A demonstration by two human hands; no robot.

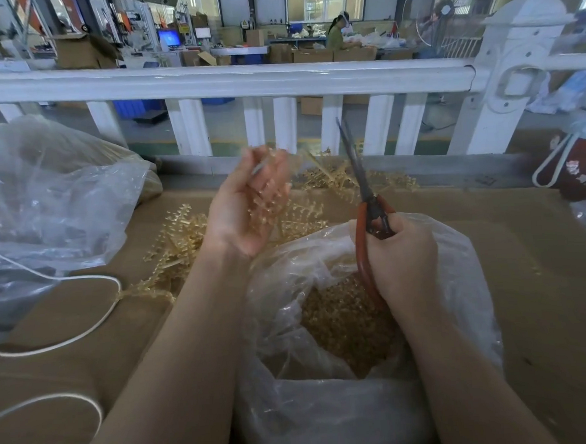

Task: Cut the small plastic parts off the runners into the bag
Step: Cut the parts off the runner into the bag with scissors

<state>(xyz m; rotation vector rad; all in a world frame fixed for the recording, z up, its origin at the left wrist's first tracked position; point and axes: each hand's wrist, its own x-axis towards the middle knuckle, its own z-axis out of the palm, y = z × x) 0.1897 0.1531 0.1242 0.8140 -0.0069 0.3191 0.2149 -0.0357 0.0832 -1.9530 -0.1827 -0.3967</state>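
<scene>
My left hand (pixel 246 204) is raised palm-up above the table and holds a translucent amber runner (pixel 266 203) studded with small parts; its motion blurs it. My right hand (pixel 400 256) grips red-handled scissors (pixel 365 196), blades closed and pointing up and away. Just below both hands sits an open clear plastic bag (pixel 325 322) with a heap of cut amber parts (pixel 345 318) inside. More amber runners lie loose on the table at left (pixel 176 242) and further back (pixel 333 178).
A brown cardboard-covered table (pixel 527 259) carries everything. A big crumpled clear bag (pixel 44 209) fills the left side, with a white cord (pixel 85 330) looping in front. A white railing (pixel 242 80) borders the far edge. A dark red bottle (pixel 576 170) stands at right.
</scene>
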